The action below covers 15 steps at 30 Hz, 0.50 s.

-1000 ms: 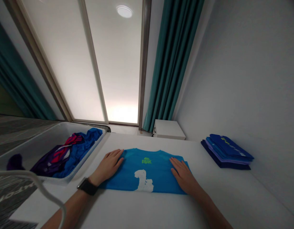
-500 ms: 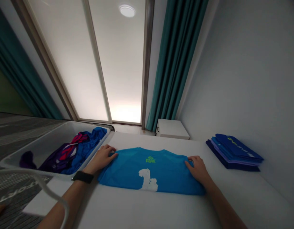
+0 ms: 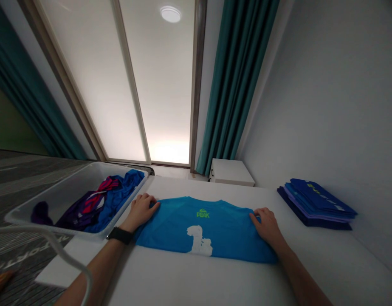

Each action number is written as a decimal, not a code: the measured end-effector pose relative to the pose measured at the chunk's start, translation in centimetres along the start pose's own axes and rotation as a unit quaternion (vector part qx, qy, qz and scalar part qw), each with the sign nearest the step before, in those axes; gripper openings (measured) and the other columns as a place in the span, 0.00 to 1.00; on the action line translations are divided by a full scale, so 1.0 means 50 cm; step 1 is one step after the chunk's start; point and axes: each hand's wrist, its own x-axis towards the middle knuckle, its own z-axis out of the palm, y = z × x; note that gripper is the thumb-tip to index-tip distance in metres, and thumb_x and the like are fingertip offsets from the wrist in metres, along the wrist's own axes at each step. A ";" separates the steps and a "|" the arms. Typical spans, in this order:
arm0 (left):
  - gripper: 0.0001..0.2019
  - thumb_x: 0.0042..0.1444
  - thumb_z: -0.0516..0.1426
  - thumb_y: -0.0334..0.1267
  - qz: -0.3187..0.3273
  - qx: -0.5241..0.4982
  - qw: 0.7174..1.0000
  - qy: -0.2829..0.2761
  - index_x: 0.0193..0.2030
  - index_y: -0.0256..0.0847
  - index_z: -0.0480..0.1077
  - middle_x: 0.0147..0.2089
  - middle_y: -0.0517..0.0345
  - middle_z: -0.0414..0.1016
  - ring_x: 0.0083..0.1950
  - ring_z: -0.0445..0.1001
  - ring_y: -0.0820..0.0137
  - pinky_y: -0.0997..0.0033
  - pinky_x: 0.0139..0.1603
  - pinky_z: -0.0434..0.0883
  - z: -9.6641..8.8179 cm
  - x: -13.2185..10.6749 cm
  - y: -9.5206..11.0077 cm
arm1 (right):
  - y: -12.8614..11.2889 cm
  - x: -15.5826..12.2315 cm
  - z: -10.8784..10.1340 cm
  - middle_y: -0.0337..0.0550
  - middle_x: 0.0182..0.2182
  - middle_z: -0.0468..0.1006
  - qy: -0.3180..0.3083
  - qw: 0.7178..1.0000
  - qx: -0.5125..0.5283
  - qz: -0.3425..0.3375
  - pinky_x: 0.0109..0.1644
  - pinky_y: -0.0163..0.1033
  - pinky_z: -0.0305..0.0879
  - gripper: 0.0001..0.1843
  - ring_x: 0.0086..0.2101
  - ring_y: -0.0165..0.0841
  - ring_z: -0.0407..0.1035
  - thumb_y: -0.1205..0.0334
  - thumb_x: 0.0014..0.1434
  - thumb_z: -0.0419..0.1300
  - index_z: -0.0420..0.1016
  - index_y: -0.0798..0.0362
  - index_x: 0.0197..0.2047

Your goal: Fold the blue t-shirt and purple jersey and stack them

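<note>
Resting at the 2 upper corners of a bright blue T-shirt [image 3: 202, 229], the left hand [image 3: 140, 211] and right hand [image 3: 266, 227] sit on the cloth, both wrists angled inward. The fingers [image 3: 148, 202] of the left hand lie close together and slightly curled at the shirt's edge, and those of the right hand [image 3: 259, 216] are bunched the same way. Whether either hand pinches the cloth, I cannot tell.

The shirt lies flat on a white surface [image 3: 189, 280] directly in front of the person, folded into a rough rectangle with its collar on the far side. Its lower right corner flares out a little, and the fabric looks smooth. Green PEAK lettering [image 3: 202, 213] sits just below the collar, above a white, patchy print [image 3: 198, 241] shaped somewhat like a 1.

A black watch [image 3: 119, 235] circles the left wrist, and a white cable [image 3: 52, 246] curves past that arm. Beyond the left hand, a white plastic bin [image 3: 65, 199] holds a purple and pink garment [image 3: 87, 204] and a blue garment [image 3: 119, 195]. A stack of folded blue garments [image 3: 317, 204] lies on the surface to the right, against a wall. Farther off stand a white cabinet [image 3: 230, 172], teal curtains [image 3: 237, 85] and a tall frosted glass panel [image 3: 160, 85].
</note>
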 end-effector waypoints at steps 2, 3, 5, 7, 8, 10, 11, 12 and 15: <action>0.16 0.56 0.50 0.50 0.002 -0.023 1.000 -0.001 0.36 0.42 0.73 0.43 0.50 0.75 0.50 0.69 0.54 0.54 0.50 0.64 -0.006 0.001 0.007 | -0.009 0.007 -0.007 0.49 0.33 0.75 0.011 1.000 0.025 -0.016 0.51 0.49 0.61 0.15 0.39 0.42 0.67 0.51 0.58 0.49 0.70 0.50 0.30; 0.16 0.56 0.50 0.50 0.003 -0.040 0.999 -0.002 0.37 0.42 0.72 0.42 0.51 0.75 0.49 0.69 0.55 0.55 0.49 0.65 -0.010 0.002 0.009 | -0.013 0.009 -0.011 0.48 0.33 0.75 0.015 0.999 0.038 -0.015 0.50 0.49 0.61 0.15 0.39 0.42 0.67 0.50 0.57 0.49 0.69 0.50 0.30; 0.16 0.57 0.50 0.51 0.003 -0.077 0.997 -0.003 0.37 0.42 0.71 0.39 0.53 0.76 0.45 0.71 0.57 0.58 0.47 0.66 -0.017 0.001 0.012 | -0.021 0.011 -0.020 0.47 0.32 0.76 0.016 0.997 0.068 0.011 0.46 0.48 0.62 0.16 0.37 0.42 0.68 0.47 0.57 0.49 0.69 0.50 0.31; 0.16 0.57 0.50 0.51 0.004 -0.120 0.993 0.000 0.38 0.42 0.70 0.36 0.55 0.75 0.41 0.73 0.60 0.61 0.45 0.68 -0.021 -0.001 0.011 | -0.027 0.008 -0.031 0.45 0.30 0.77 0.002 0.992 0.112 0.051 0.41 0.45 0.64 0.16 0.33 0.40 0.69 0.47 0.56 0.50 0.69 0.50 0.35; 0.16 0.57 0.50 0.51 0.006 -0.143 0.990 0.000 0.40 0.42 0.69 0.36 0.55 0.75 0.39 0.73 0.62 0.63 0.43 0.68 -0.022 -0.003 0.010 | -0.030 0.006 -0.035 0.43 0.29 0.76 -0.012 0.989 0.136 0.065 0.38 0.43 0.64 0.17 0.30 0.38 0.69 0.47 0.56 0.50 0.69 0.50 0.38; 0.19 0.57 0.50 0.51 0.010 -0.182 0.983 -0.008 0.47 0.42 0.68 0.36 0.57 0.76 0.36 0.74 0.64 0.65 0.41 0.70 -0.022 -0.004 0.007 | -0.036 0.002 -0.043 0.39 0.26 0.75 -0.038 0.982 0.172 0.069 0.33 0.41 0.63 0.21 0.26 0.36 0.68 0.49 0.57 0.48 0.68 0.52 0.47; 0.20 0.57 0.49 0.51 0.011 -0.192 0.981 -0.016 0.50 0.43 0.68 0.36 0.58 0.76 0.35 0.74 0.64 0.65 0.40 0.70 -0.021 -0.005 0.006 | -0.038 0.000 -0.046 0.38 0.25 0.74 -0.049 0.981 0.179 0.061 0.32 0.40 0.63 0.23 0.25 0.36 0.67 0.49 0.57 0.47 0.68 0.52 0.50; 0.21 0.57 0.49 0.51 0.014 -0.197 0.980 -0.024 0.52 0.43 0.68 0.37 0.58 0.77 0.36 0.75 0.64 0.65 0.42 0.71 -0.019 -0.004 0.005 | -0.040 0.000 -0.049 0.37 0.25 0.74 -0.060 0.981 0.179 0.048 0.32 0.40 0.64 0.24 0.25 0.36 0.68 0.50 0.58 0.47 0.69 0.52 0.51; 0.21 0.55 0.51 0.52 0.029 -0.195 0.980 -0.034 0.48 0.44 0.74 0.42 0.55 0.78 0.45 0.75 0.60 0.61 0.51 0.69 -0.012 -0.002 0.001 | -0.042 0.003 -0.052 0.43 0.32 0.78 -0.080 0.983 0.164 0.008 0.38 0.43 0.67 0.22 0.32 0.38 0.71 0.50 0.56 0.48 0.77 0.50 0.45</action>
